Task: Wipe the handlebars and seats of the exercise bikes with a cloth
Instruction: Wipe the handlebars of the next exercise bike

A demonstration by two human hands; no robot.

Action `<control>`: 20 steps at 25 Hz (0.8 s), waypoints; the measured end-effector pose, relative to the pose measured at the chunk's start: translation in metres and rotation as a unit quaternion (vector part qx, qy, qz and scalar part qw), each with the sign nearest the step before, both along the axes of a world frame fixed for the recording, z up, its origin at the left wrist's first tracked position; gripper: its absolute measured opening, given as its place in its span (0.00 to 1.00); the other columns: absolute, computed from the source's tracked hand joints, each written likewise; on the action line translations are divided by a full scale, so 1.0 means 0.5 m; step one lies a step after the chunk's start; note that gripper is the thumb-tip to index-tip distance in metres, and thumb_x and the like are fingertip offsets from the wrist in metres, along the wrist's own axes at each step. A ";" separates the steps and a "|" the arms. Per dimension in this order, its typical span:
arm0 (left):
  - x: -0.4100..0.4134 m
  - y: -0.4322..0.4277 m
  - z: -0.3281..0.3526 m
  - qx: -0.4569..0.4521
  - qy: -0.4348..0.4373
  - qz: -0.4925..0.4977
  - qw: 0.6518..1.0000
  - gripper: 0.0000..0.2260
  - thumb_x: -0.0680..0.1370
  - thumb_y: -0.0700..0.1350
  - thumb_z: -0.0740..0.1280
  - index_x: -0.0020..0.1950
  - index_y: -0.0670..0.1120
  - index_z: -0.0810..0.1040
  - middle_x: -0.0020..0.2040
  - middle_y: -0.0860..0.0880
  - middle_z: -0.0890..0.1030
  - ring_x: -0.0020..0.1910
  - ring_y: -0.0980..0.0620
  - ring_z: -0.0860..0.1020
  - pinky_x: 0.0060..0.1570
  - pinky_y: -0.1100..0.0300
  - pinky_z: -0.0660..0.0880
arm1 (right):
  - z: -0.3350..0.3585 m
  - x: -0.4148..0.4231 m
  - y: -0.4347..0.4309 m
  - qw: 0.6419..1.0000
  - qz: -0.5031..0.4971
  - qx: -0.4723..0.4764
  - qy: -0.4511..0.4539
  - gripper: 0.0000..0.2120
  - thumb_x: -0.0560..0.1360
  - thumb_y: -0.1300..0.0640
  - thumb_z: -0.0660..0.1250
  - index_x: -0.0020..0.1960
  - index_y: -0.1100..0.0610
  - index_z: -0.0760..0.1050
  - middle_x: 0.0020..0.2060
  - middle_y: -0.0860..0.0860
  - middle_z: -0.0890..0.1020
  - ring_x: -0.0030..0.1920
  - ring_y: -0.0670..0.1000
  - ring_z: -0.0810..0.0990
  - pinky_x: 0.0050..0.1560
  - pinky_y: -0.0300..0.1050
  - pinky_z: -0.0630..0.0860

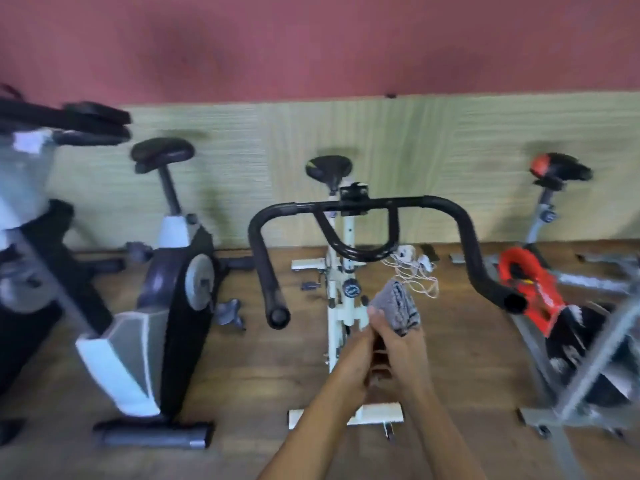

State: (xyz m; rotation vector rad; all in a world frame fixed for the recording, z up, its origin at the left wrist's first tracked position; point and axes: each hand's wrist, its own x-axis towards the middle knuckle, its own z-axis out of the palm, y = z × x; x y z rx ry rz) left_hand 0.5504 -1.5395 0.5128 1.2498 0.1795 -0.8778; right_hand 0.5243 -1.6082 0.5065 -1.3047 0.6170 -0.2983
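Observation:
A white exercise bike (341, 306) stands straight ahead, its black handlebars (367, 203) curving toward me and its black seat (328, 167) far behind them. Below the handlebars, both my hands meet around a folded grey cloth (398, 308). My right hand (403, 344) grips the cloth from beneath. My left hand (353, 358) presses against the right hand and touches the cloth's lower edge. The cloth is apart from the handlebars and the seat.
A black and white bike (173, 289) with a black seat (162, 152) stands to the left, another bike (24, 237) at the far left edge. A red and grey bike (533, 289) with a red-black seat (557, 169) stands to the right. Wood floor, panelled wall behind.

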 end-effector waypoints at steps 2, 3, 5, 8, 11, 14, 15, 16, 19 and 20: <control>0.028 0.000 0.002 0.047 -0.031 0.036 0.998 0.19 0.82 0.60 0.59 0.50 0.48 0.83 0.44 0.52 0.85 0.33 0.57 0.80 0.30 0.64 0.72 | -0.006 0.055 -0.027 0.998 0.042 0.051 -0.019 0.07 0.76 0.55 0.72 0.51 0.57 0.80 0.37 0.56 0.85 0.37 0.57 0.83 0.35 0.51 0.81; 0.035 0.003 0.012 0.058 -0.037 0.064 0.996 0.20 0.82 0.61 0.58 0.47 0.48 0.82 0.39 0.52 0.83 0.31 0.57 0.78 0.29 0.64 0.71 | -0.008 0.078 -0.042 0.994 0.090 0.062 -0.021 0.10 0.75 0.52 0.73 0.52 0.56 0.80 0.39 0.57 0.85 0.36 0.57 0.82 0.39 0.55 0.79; 0.033 0.015 0.018 0.092 -0.058 0.117 0.987 0.21 0.83 0.61 0.57 0.43 0.48 0.79 0.36 0.51 0.80 0.29 0.56 0.76 0.30 0.63 0.70 | -0.006 0.114 -0.061 0.982 0.181 0.050 -0.033 0.17 0.71 0.45 0.76 0.55 0.52 0.80 0.41 0.51 0.84 0.38 0.53 0.80 0.49 0.57 0.75; -0.001 0.047 -0.015 0.253 -0.128 0.285 0.916 0.16 0.83 0.53 0.59 0.41 0.47 0.79 0.35 0.50 0.79 0.31 0.52 0.76 0.36 0.58 0.72 | 0.017 0.155 -0.060 0.966 0.240 -0.037 -0.090 0.14 0.76 0.63 0.72 0.58 0.50 0.79 0.50 0.43 0.83 0.50 0.44 0.82 0.56 0.40 0.74; -0.031 0.097 -0.011 0.259 -0.168 0.524 0.794 0.11 0.79 0.52 0.62 0.44 0.48 0.79 0.39 0.53 0.80 0.41 0.51 0.77 0.47 0.53 0.74 | 0.070 0.159 -0.011 0.940 0.300 -0.067 -0.149 0.20 0.77 0.69 0.67 0.55 0.44 0.77 0.53 0.39 0.81 0.56 0.39 0.80 0.57 0.30 0.72; -0.001 0.146 0.084 0.199 -0.215 0.636 0.713 0.11 0.82 0.51 0.61 0.50 0.48 0.81 0.43 0.58 0.80 0.44 0.58 0.77 0.54 0.56 0.72 | 0.084 0.158 0.048 0.914 0.332 -0.092 -0.213 0.22 0.78 0.74 0.62 0.66 0.55 0.75 0.62 0.46 0.79 0.63 0.37 0.77 0.62 0.30 0.70; 0.018 0.155 0.123 0.186 -0.250 0.618 0.722 0.11 0.83 0.50 0.61 0.54 0.47 0.81 0.47 0.59 0.80 0.47 0.62 0.78 0.57 0.59 0.72 | 0.084 0.162 0.067 0.904 0.341 -0.094 -0.241 0.22 0.78 0.74 0.62 0.68 0.58 0.74 0.64 0.49 0.78 0.66 0.40 0.76 0.64 0.32 0.70; 0.040 0.162 0.150 0.187 -0.276 0.578 0.745 0.13 0.83 0.50 0.60 0.59 0.47 0.81 0.52 0.60 0.81 0.52 0.65 0.78 0.59 0.63 0.72 | 0.083 0.166 0.085 0.895 0.351 -0.099 -0.256 0.21 0.78 0.72 0.62 0.69 0.60 0.73 0.66 0.52 0.78 0.67 0.43 0.76 0.66 0.35 0.71; 0.069 0.171 0.156 0.164 -0.368 0.415 0.816 0.15 0.84 0.45 0.59 0.70 0.46 0.75 0.64 0.56 0.78 0.60 0.68 0.76 0.60 0.67 0.71 | 0.070 0.168 0.126 0.883 0.348 -0.084 -0.304 0.21 0.77 0.69 0.61 0.69 0.61 0.73 0.65 0.53 0.79 0.66 0.47 0.77 0.65 0.38 0.72; 0.076 0.174 0.135 0.154 -0.391 0.379 0.824 0.16 0.84 0.43 0.58 0.71 0.46 0.74 0.67 0.54 0.77 0.64 0.65 0.75 0.64 0.65 0.70 | 0.055 0.170 0.134 0.879 0.348 -0.070 -0.319 0.20 0.77 0.68 0.61 0.68 0.60 0.74 0.63 0.53 0.80 0.65 0.47 0.78 0.64 0.38 0.73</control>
